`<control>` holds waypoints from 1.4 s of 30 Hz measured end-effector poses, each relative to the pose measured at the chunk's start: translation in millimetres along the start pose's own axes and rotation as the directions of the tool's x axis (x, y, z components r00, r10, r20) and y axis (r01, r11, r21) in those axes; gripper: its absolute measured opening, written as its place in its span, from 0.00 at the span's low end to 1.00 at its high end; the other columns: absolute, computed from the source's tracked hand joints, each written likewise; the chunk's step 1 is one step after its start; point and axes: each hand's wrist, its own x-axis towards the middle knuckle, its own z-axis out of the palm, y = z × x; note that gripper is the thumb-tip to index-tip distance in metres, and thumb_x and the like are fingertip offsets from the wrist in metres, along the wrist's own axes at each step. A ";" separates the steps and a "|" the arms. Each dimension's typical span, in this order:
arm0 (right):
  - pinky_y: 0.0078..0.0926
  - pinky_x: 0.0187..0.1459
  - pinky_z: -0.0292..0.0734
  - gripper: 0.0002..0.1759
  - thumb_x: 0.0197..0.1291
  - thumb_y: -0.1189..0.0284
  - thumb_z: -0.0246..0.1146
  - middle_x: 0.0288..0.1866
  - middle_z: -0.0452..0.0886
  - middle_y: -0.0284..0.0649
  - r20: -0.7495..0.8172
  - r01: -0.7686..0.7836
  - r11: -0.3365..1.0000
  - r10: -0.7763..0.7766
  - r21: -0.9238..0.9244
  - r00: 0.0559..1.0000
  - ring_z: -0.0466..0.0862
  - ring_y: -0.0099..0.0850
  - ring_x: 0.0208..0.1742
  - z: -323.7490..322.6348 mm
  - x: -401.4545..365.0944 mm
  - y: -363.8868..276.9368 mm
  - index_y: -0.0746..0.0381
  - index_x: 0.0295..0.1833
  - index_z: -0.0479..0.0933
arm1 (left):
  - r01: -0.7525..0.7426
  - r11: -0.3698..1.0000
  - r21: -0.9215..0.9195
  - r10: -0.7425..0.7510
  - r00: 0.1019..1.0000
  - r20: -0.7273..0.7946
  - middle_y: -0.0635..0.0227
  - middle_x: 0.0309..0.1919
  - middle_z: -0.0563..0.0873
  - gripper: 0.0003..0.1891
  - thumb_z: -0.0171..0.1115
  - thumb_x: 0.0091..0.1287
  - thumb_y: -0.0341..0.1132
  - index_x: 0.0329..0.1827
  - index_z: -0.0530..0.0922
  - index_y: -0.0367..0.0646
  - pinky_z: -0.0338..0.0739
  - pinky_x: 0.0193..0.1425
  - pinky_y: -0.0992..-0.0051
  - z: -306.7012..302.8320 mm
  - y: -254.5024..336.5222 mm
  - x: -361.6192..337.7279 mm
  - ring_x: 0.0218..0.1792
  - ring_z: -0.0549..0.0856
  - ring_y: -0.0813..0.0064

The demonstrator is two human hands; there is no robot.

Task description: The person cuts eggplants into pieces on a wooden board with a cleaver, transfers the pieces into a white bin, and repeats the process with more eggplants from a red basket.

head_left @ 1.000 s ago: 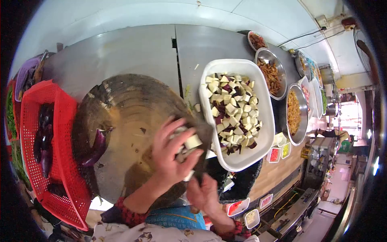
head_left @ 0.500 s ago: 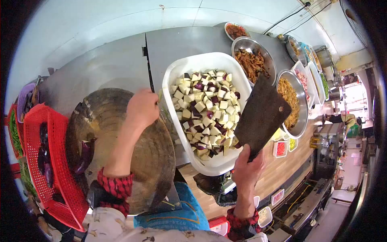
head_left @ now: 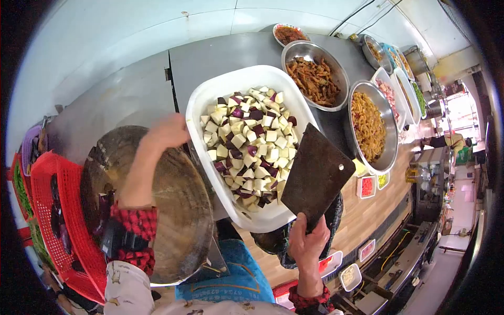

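In my right hand (head_left: 310, 239) is the handle of a dark, wide-bladed cleaver (head_left: 319, 176), its blade raised over the near right side of a white tub (head_left: 252, 218). Diced eggplant (head_left: 249, 142) with white flesh and purple skin fills much of the tub. My left hand (head_left: 168, 131), somewhat blurred, reaches across a round wooden chopping block (head_left: 181, 210). Its fingers are closed at the tub's left rim. A whole purple eggplant (head_left: 105, 210) lies at the block's left side, partly behind my left forearm.
Left of the block, a red plastic basket (head_left: 79, 231) holds eggplants. Steel bowls of brown strips (head_left: 315, 81) and noodle-like food (head_left: 370, 128) stand beyond the tub. A blue cloth (head_left: 226, 273) hangs at the near edge. Farther off, a person (head_left: 454, 142) stands at the right.
My view has shifted, moving most things left in the picture. The tub sits slightly farther left against the counter seam. The cleaver has moved left and down, overlapping the tub's right side more.
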 end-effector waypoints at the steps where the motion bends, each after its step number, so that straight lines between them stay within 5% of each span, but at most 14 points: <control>1: 0.32 0.35 0.78 0.11 0.62 0.79 0.59 0.31 0.83 0.47 0.023 -0.012 1.000 0.012 0.011 1.000 0.84 0.39 0.28 -3.1 -0.9 -0.6 0.69 0.50 0.75 | 0.049 0.998 -0.029 -0.050 0.998 -0.040 0.53 0.37 0.86 0.16 0.64 0.58 0.45 0.41 0.83 0.42 0.79 0.44 0.59 -21.0 -1.8 -11.1 0.39 0.86 0.53; 5: 0.25 0.23 0.71 0.08 0.63 0.78 0.58 0.19 0.77 0.37 0.002 -0.239 0.953 0.243 0.186 0.970 0.76 0.26 0.17 -8.6 -7.9 -9.1 0.68 0.46 0.75 | 0.142 0.978 -0.155 -0.183 0.937 -0.297 0.54 0.33 0.85 0.14 0.65 0.60 0.42 0.34 0.79 0.38 0.75 0.40 0.62 -58.3 12.4 -60.2 0.32 0.81 0.52; 7: 0.25 0.22 0.71 0.08 0.63 0.77 0.57 0.19 0.77 0.37 -0.038 -0.121 0.986 0.126 0.110 0.991 0.76 0.25 0.17 -6.6 -8.3 9.9 0.68 0.46 0.76 | -0.232 0.865 -0.444 0.083 0.940 -0.331 0.58 0.37 0.85 0.12 0.64 0.59 0.41 0.33 0.79 0.39 0.76 0.48 0.61 -61.4 37.8 -87.3 0.42 0.82 0.55; 8: 0.25 0.22 0.70 0.08 0.63 0.77 0.57 0.19 0.77 0.37 -0.076 0.003 1.000 -0.001 0.030 0.997 0.76 0.25 0.17 -5.9 -7.5 12.7 0.67 0.45 0.76 | -0.232 0.866 -0.443 0.083 0.940 -0.330 0.58 0.37 0.85 0.12 0.64 0.59 0.41 0.33 0.79 0.39 0.76 0.48 0.61 -56.8 36.9 -94.4 0.42 0.82 0.55; 11: 0.27 0.24 0.71 0.09 0.63 0.75 0.58 0.22 0.78 0.39 -0.027 -0.132 0.987 0.135 0.089 0.990 0.77 0.28 0.18 -11.4 -15.3 11.0 0.68 0.46 0.76 | -0.177 0.983 -0.035 0.140 0.870 -0.473 0.58 0.39 0.84 0.11 0.68 0.57 0.37 0.36 0.79 0.39 0.76 0.44 0.64 -42.5 38.6 -117.3 0.42 0.82 0.55; 13: 0.27 0.24 0.71 0.09 0.62 0.75 0.58 0.22 0.79 0.39 -0.026 -0.115 0.991 0.117 0.070 0.993 0.77 0.28 0.19 -10.1 -19.9 17.2 0.68 0.46 0.76 | -0.299 0.932 0.204 0.308 0.951 -0.012 0.59 0.47 0.83 0.14 0.67 0.58 0.38 0.44 0.81 0.42 0.74 0.55 0.59 -34.0 51.3 -137.7 0.54 0.80 0.56; 15: 0.26 0.22 0.71 0.06 0.63 0.76 0.58 0.19 0.77 0.37 -0.032 -0.083 0.993 0.086 0.088 0.996 0.76 0.25 0.16 -7.2 -23.2 19.8 0.67 0.43 0.75 | -0.554 0.791 0.260 0.549 0.830 0.098 0.59 0.59 0.79 0.19 0.66 0.58 0.40 0.53 0.81 0.46 0.62 0.70 0.48 6.5 54.8 -149.3 0.67 0.71 0.59; 18: 0.24 0.20 0.70 0.04 0.65 0.75 0.58 0.16 0.75 0.35 0.058 -0.205 0.964 0.198 0.167 0.979 0.75 0.23 0.14 -9.1 -24.7 -4.2 0.66 0.41 0.74 | -0.557 0.776 0.295 0.539 0.829 0.149 0.58 0.67 0.73 0.22 0.61 0.61 0.39 0.59 0.79 0.47 0.45 0.76 0.43 58.9 64.2 -154.1 0.73 0.63 0.60; 21: 0.25 0.19 0.71 0.05 0.66 0.74 0.58 0.15 0.74 0.34 0.064 -0.149 0.978 0.141 0.145 0.988 0.75 0.22 0.14 -8.5 -29.8 4.1 0.65 0.40 0.73 | -0.512 0.770 0.381 0.554 0.833 0.002 0.58 0.67 0.73 0.25 0.54 0.65 0.37 0.66 0.74 0.46 0.43 0.77 0.45 85.0 72.1 -134.4 0.73 0.64 0.58; 31: 0.32 0.27 0.76 0.08 0.63 0.74 0.59 0.22 0.80 0.44 0.031 -0.125 0.990 0.123 0.062 0.992 0.83 0.35 0.22 -17.8 -43.0 16.0 0.67 0.44 0.75 | -0.516 0.790 0.331 0.531 0.846 0.049 0.55 0.64 0.73 0.22 0.56 0.66 0.39 0.62 0.77 0.42 0.50 0.76 0.48 51.7 73.7 -175.6 0.68 0.68 0.54; 35: 0.35 0.32 0.77 0.09 0.62 0.75 0.59 0.26 0.81 0.47 0.039 -0.141 0.990 0.140 0.026 0.989 0.84 0.39 0.26 -19.4 -47.8 22.7 0.68 0.45 0.76 | -0.444 0.896 0.027 0.444 0.895 -0.045 0.53 0.63 0.71 0.19 0.64 0.62 0.38 0.56 0.81 0.43 0.56 0.75 0.47 3.8 79.6 -211.6 0.66 0.70 0.51; 37: 0.35 0.33 0.77 0.09 0.61 0.76 0.58 0.27 0.82 0.45 0.027 -0.150 0.988 0.150 0.028 0.988 0.82 0.37 0.25 -16.1 -49.1 20.4 0.69 0.45 0.76 | -0.395 0.914 -0.095 0.383 0.916 -0.118 0.52 0.65 0.70 0.18 0.66 0.62 0.37 0.55 0.81 0.44 0.56 0.74 0.47 -8.1 86.9 -210.5 0.67 0.69 0.50; 39: 0.27 0.25 0.72 0.07 0.64 0.75 0.58 0.24 0.79 0.37 0.023 -0.207 0.961 0.207 0.183 0.978 0.77 0.26 0.20 -10.3 -50.2 12.9 0.68 0.43 0.75 | -0.625 0.748 -0.221 0.574 0.778 -0.257 0.51 0.69 0.67 0.18 0.67 0.60 0.36 0.56 0.82 0.50 0.57 0.74 0.46 -13.4 92.1 -202.8 0.70 0.66 0.47; 42: 0.20 0.18 0.65 0.06 0.65 0.75 0.58 0.20 0.74 0.32 0.059 -0.217 0.929 0.209 0.299 0.976 0.72 0.18 0.17 -2.4 -53.2 1.9 0.68 0.42 0.74 | -0.647 0.750 -0.134 0.582 0.743 -0.331 0.51 0.71 0.65 0.20 0.68 0.58 0.33 0.56 0.81 0.51 0.62 0.72 0.48 -11.7 83.3 -207.2 0.71 0.65 0.46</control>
